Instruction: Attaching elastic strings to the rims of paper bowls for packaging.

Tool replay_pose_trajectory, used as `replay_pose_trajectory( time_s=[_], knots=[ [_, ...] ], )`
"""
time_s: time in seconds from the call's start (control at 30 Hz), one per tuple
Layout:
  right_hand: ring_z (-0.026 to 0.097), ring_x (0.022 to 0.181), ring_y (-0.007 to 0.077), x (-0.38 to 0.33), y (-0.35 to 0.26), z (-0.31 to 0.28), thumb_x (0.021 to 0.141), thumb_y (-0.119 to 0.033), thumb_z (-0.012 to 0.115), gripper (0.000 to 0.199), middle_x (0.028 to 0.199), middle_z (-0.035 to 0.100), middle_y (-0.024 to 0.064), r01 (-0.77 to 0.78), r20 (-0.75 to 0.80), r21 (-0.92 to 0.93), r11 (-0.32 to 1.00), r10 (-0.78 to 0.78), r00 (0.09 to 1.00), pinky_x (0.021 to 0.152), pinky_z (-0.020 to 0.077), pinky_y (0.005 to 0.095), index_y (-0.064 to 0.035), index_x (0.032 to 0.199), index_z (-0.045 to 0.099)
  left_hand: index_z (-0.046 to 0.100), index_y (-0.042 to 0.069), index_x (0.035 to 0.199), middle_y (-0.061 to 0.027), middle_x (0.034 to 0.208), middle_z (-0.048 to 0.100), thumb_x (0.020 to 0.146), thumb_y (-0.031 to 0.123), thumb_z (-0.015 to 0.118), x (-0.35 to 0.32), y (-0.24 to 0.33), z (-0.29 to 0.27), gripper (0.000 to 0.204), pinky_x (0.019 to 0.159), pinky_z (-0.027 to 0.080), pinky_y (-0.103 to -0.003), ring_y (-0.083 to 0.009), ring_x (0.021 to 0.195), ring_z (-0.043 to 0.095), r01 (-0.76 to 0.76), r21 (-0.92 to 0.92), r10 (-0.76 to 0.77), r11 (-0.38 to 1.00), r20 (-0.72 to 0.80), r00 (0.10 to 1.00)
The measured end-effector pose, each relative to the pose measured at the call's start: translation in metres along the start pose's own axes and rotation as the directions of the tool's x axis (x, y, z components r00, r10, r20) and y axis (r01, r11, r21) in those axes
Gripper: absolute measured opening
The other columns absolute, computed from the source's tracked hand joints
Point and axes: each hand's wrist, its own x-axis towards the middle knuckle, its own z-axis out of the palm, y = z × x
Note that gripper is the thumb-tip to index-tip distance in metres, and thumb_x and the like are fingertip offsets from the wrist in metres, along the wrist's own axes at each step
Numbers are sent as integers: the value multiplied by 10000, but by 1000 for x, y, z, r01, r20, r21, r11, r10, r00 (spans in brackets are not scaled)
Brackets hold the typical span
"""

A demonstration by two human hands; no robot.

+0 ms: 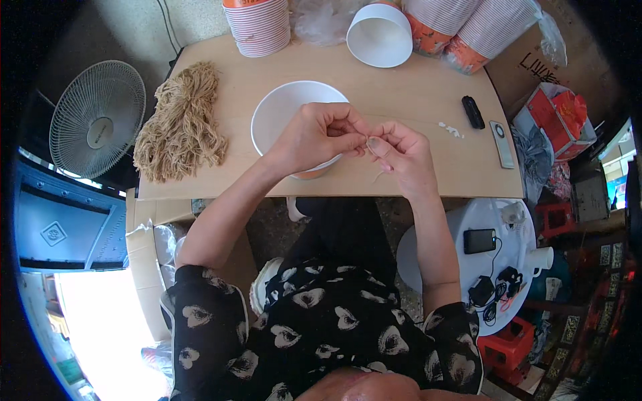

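Observation:
My left hand (319,137) and my right hand (400,150) meet over the near edge of a white paper bowl (275,110) that stands on the wooden table (401,93). Both pinch a thin tan string (376,175) between thumb and fingers, fingertips almost touching; a short end of it hangs below my right hand. A big bundle of the same tan strings (180,123) lies at the table's left.
Stacks of paper bowls (259,25) and one lying on its side (380,35) stand along the far edge, beside a clear plastic bag. A black object (473,111) and a grey remote (501,143) lie at the right. A fan (97,119) stands left; a white stool (495,254) with a phone stands right.

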Motion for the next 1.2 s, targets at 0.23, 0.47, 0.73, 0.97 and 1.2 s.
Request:
replay_pose_trajectory(
  time_s=[0.23, 0.47, 0.73, 0.97, 1.2],
  knots=[
    [503, 601, 42, -3, 7, -3, 937, -129, 685, 118, 766, 624, 8, -53, 56, 258, 965, 40, 998, 512, 339, 181, -34, 999, 649, 628, -23, 998, -85, 927, 713, 939, 3, 659, -4, 0, -4, 71, 797, 576, -253, -137, 885, 714, 3, -138, 3, 990, 39, 999],
    [453, 562, 40, -4, 7, -3, 959, -153, 649, 157, 747, 595, 11, -88, 72, 403, 911, 65, 995, 497, 324, 184, -18, 1041, 639, 616, -13, 1015, -83, 934, 715, 949, 20, 655, -4, -4, -5, 84, 805, 567, -252, -143, 901, 714, 3, -194, 3, 981, 32, 999],
    [482, 618, 36, -1, 3, 0, 958, -136, 661, 206, 798, 617, 23, 17, 34, 99, 995, -20, 999, 513, 328, 180, 21, 1090, 639, 620, -21, 1033, -110, 967, 725, 953, 26, 650, -3, -1, -6, 97, 805, 579, -263, -151, 911, 715, 27, -149, -17, 988, 65, 998],
    [450, 601, 25, -2, 7, 1, 972, -141, 650, 141, 798, 623, 23, 56, -75, 192, 980, -42, 996, 518, 315, 172, -12, 1026, 630, 609, -49, 1125, -124, 933, 725, 957, 35, 646, -4, 3, -3, 191, 772, 601, -262, -161, 876, 723, 75, -187, -65, 979, 60, 996],
    [418, 599, 9, -5, 3, 11, 984, -162, 638, 151, 781, 602, 9, 163, -195, 129, 978, -137, 971, 530, 299, 161, -19, 1031, 627, 598, -60, 1222, -108, 881, 724, 958, 63, 654, -6, 3, -3, 297, 760, 580, -250, -118, 781, 691, 11, -138, 0, 990, 76, 997]
  ],
)
